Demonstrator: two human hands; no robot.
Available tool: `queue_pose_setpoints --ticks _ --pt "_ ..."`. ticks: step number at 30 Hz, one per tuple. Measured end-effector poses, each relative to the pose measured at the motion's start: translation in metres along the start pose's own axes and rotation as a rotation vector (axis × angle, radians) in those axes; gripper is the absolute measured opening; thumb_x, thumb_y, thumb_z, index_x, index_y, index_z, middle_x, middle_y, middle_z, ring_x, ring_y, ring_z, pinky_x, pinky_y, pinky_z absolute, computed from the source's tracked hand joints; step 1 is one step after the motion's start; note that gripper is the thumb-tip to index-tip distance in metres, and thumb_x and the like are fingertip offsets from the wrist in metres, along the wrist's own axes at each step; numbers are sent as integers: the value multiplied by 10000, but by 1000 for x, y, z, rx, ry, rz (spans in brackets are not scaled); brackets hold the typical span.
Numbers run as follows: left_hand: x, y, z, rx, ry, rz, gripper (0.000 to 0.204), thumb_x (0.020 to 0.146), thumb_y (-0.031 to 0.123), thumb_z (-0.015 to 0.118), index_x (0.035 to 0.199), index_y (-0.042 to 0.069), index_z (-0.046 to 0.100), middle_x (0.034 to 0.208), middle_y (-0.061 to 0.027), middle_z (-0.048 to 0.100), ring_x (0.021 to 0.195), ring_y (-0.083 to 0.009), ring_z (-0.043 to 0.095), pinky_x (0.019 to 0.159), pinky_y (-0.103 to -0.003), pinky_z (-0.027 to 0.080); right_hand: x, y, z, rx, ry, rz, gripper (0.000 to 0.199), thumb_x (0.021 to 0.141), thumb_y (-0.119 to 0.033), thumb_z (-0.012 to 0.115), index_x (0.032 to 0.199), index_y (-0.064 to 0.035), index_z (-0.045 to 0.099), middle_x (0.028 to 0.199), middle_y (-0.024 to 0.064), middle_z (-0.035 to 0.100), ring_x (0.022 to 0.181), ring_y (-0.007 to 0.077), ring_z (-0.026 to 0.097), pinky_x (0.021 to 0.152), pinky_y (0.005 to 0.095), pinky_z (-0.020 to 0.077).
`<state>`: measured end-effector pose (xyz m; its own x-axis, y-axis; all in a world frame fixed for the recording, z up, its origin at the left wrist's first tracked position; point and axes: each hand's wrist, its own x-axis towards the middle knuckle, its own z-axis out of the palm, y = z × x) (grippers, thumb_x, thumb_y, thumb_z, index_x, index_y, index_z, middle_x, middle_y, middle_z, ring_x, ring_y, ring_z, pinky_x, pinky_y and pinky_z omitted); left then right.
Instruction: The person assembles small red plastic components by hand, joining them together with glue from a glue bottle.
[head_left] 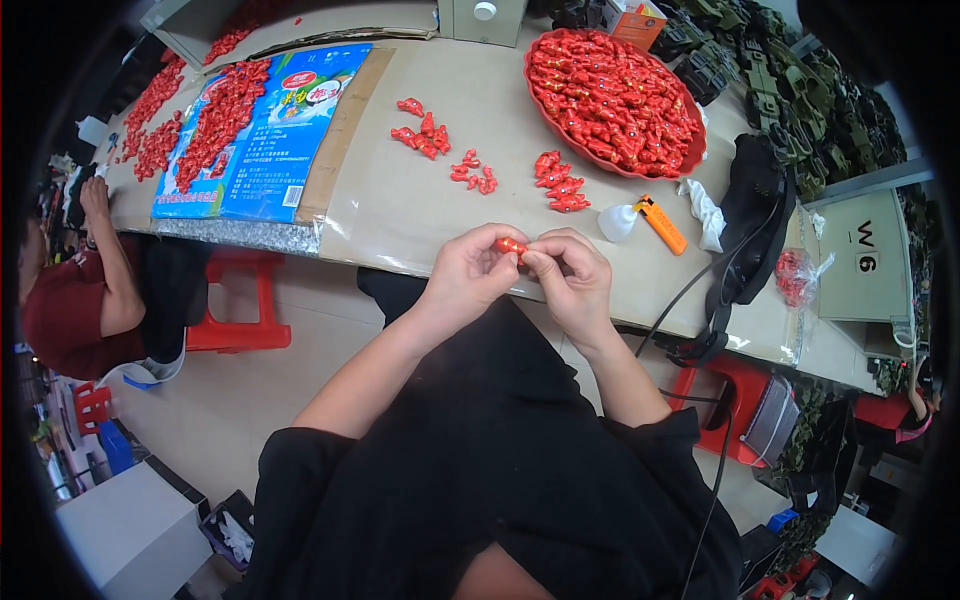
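Between the fingertips of my left hand (468, 268) and my right hand (572, 275) is a small red plastic figure (511, 246) with gold marks. Both hands are closed in a pinch on it, just over the table's near edge. Beyond them lie a few small red parts (474, 172) and a short row of red figures (560, 182). More red pieces (424, 134) are scattered farther left. A white squeeze bottle (618, 222) and an orange utility knife (662, 225) rest to the right of my right hand.
A scalloped red tray (700, 150) heaped with red figures stands far right. Blue printed cardboard (262, 185) bears red pieces at left, near a seated person (85, 300). A black bag (752, 215), crumpled tissue (704, 214) and a cable (690, 285) are at right.
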<state>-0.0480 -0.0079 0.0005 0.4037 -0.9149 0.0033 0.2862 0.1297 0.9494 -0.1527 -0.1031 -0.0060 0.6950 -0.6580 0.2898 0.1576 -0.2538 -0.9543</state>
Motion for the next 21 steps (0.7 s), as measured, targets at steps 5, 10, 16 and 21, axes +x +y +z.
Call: queue_pose_setpoints --ticks 5,10,16,21 --pt "0 1 1 4 7 3 166 797 -41 461 958 -24 500 826 -19 528 751 -48 512 662 -181 426 0 0 0 -4 -1 -1 7 728 27 588 731 21 585 717 72 545 634 123 519 544 230 416" --pt "-1 -3 0 20 13 27 158 822 -1 443 963 -25 507 827 -23 535 736 -45 509 644 -182 421 -1 1 0 -18 2 -11 8 729 20 591 729 17 584 710 72 546 630 126 518 541 231 411" --pt "-2 -2 -6 12 14 -42 222 890 148 397 963 -11 533 784 -11 548 697 -25 488 554 -160 361 0 1 0 -26 7 -25 13 729 14 596 730 14 583 701 70 545 619 128 516 533 235 406" --pt "-1 -1 -7 20 -8 -49 229 897 152 391 963 -9 538 787 -15 555 707 -28 496 562 -160 366 -1 1 0 -38 7 -29 19 729 10 599 730 15 580 699 69 544 614 127 512 532 234 404"
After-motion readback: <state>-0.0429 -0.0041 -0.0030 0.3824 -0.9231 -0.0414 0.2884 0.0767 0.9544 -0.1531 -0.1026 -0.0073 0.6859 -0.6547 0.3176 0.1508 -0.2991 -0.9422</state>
